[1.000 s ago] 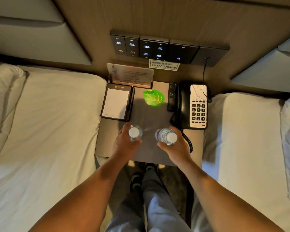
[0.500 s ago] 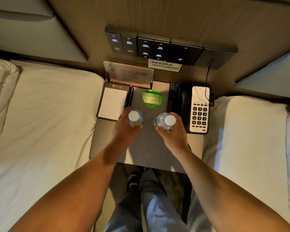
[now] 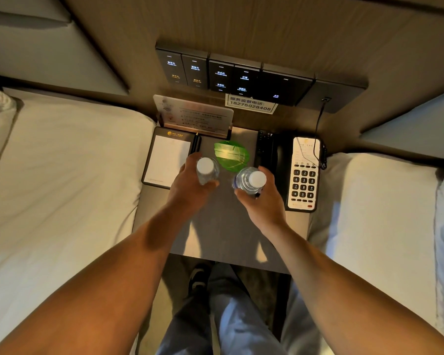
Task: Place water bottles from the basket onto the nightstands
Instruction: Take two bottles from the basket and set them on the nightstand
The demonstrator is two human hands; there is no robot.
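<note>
Two clear water bottles with white caps stand upright over the grey nightstand (image 3: 223,237) between the two beds. My left hand (image 3: 187,188) is wrapped around the left bottle (image 3: 206,168). My right hand (image 3: 263,201) grips the right bottle (image 3: 251,180). The two bottles are a hand's width apart, just in front of a green leaf-shaped card (image 3: 231,155). My hands hide the bottles' bases, so I cannot tell whether they rest on the top. No basket is in view.
A notepad in a black holder (image 3: 168,157) lies at the nightstand's left, a remote (image 3: 264,147) and telephone (image 3: 304,172) at its right, an acrylic sign (image 3: 192,115) at the back. Black wall switches (image 3: 231,76) sit above. White beds (image 3: 62,180) flank both sides.
Both hands have carried the bottles away from the nightstand's front edge toward the back, up to the green card. The grips have not changed.
</note>
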